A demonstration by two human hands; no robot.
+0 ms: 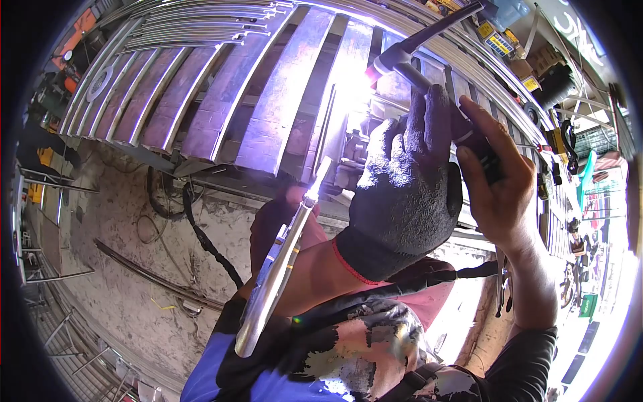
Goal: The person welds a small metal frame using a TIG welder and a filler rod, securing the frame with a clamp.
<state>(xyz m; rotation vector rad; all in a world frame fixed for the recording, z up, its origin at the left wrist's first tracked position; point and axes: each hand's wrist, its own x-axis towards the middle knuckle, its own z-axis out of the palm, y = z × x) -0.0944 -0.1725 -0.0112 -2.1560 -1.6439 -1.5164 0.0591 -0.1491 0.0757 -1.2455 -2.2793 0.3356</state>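
Head view: glare blots desk slats [268, 134], floor [120, 194] past their ends, my right grip [502, 184] clamping the torch [402, 57], left grip [405, 191] unreadable.

A stained, pale floor [120, 214] spreads beside tubular metal frames [57, 276], with bright white light [617, 301] flooding the right edge.

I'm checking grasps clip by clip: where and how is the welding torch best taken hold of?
Likely by its dark handle, coming from the person's right, where the right hand holds it: this long shaft angles away from the glaring nozzle.
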